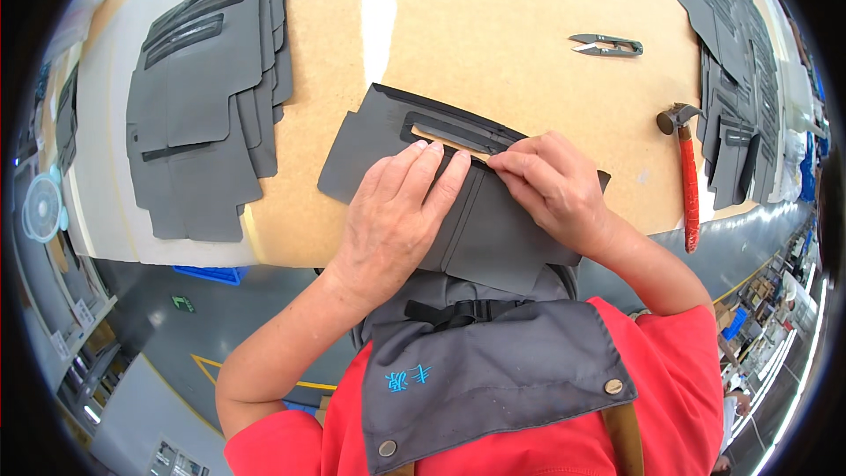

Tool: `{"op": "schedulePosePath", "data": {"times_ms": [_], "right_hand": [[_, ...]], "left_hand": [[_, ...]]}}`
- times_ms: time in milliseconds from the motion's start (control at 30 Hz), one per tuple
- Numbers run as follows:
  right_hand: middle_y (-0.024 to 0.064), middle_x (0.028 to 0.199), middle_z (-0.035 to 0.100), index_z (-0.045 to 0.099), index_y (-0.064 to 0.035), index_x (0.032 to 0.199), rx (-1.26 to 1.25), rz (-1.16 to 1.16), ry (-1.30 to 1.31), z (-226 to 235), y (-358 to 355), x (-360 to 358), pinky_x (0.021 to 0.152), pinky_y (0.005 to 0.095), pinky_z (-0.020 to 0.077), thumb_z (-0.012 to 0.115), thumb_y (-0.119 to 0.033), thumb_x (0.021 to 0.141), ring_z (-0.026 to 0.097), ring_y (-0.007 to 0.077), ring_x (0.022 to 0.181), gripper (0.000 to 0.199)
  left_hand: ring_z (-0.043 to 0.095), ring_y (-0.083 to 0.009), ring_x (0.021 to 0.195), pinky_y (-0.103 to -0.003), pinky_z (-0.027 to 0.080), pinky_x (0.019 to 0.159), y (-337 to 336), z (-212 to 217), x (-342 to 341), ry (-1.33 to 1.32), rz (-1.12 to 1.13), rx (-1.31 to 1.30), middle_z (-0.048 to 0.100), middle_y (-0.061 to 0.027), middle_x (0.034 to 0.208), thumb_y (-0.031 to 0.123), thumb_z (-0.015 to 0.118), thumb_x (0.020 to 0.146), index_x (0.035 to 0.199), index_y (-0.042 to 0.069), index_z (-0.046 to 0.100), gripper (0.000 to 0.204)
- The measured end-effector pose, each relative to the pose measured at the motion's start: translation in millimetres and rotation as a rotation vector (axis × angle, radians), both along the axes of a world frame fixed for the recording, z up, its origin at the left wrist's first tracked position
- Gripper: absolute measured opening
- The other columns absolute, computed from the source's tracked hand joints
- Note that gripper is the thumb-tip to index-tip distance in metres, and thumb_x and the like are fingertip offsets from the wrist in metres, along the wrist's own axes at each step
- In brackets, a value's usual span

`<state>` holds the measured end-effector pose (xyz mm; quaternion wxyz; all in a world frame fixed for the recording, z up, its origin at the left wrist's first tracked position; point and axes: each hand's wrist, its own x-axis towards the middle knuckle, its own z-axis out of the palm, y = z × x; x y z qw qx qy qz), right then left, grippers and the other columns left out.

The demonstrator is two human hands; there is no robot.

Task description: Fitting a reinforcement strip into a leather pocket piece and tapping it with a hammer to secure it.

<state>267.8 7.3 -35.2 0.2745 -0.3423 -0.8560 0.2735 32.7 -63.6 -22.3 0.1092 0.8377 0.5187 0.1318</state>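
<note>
Desk (pixel 493 35), tan-topped. On desk's left end, stack of gray panels (pixel 194 123); on right end, second stack (pixel 749 53). Over desk's near edge, slotted gray panel (pixel 489 220). On panel: left hand (pixel 397 211), grip loose, fingers outstretched along slot; right hand (pixel 555 189), grip pinched closed on slot's right end. Step in hand, by judgement: working slot edging; next move calling for firm left-hand steadying, fine right-hand pressure. Below desk's near edge, blue bin (pixel 210 275), partly hidden, contents impossible to tell. Toward desk's right: red-handled hammer (pixel 687 167), snips (pixel 629 48).
</note>
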Motion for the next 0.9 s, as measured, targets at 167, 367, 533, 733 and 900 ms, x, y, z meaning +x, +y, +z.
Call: {"op": "schedulePosePath", "data": {"times_ms": [167,367,533,733,900], "right_hand": [[0.0065,0.095,0.066,0.074,-0.0029,0.109,0.142,0.073,-0.038,-2.9,-2.4,5.9,0.067,0.0344,0.054,0.076,0.004,0.069,0.062,0.0224,0.08,0.041],[0.0074,0.096,0.066,0.073,-0.002,0.11,0.193,0.106,-0.069,-4.9,-4.4,8.3,0.066,0.0331,0.054,0.073,-0.001,0.072,0.063,0.0229,0.081,0.038],[0.0079,0.097,0.067,0.073,-0.0011,0.109,0.267,0.115,-0.081,-6.4,-5.8,8.7,0.066,0.0327,0.0541,0.072,-0.004,0.072,0.063,0.0226,0.081,0.037],[0.0089,0.098,0.066,0.072,0.0006,0.11,0.298,0.151,-0.095,-1.5,-3.0,8.5,0.066,0.0325,0.055,0.072,-0.004,0.073,0.063,0.0226,0.081,0.038],[0.0091,0.098,0.066,0.072,0.0017,0.111,0.282,0.163,-0.078,-5.0,-2.0,11.6,0.067,0.0323,0.0556,0.072,-0.004,0.073,0.064,0.0226,0.081,0.038]], "left_hand": [[0.056,-0.0291,0.13,-0.041,0.045,0.109,-0.9,3.0,0.1,-0.013,-0.011,-0.016,0.057,-0.0125,0.135,0.006,0.061,0.09,0.141,0.012,0.064,0.052],[0.056,-0.0298,0.129,-0.041,0.046,0.108,-2.3,3.0,-0.5,0.015,-0.019,-0.015,0.057,-0.0126,0.135,0.006,0.061,0.09,0.141,0.014,0.065,0.052],[0.056,-0.0302,0.127,-0.042,0.048,0.107,-1.3,4.2,-0.5,0.018,-0.025,-0.026,0.055,-0.0126,0.135,0.006,0.06,0.09,0.142,0.018,0.066,0.053],[0.056,-0.0292,0.128,-0.041,0.049,0.107,-1.3,6.1,2.7,0.074,-0.039,0.021,0.056,-0.0122,0.136,0.006,0.059,0.091,0.142,0.013,0.064,0.052],[0.058,-0.0277,0.129,-0.04,0.049,0.107,-4.7,5.1,8.7,0.093,-0.106,0.017,0.058,-0.0126,0.137,0.01,0.058,0.093,0.141,-0.001,0.061,0.049]]}}
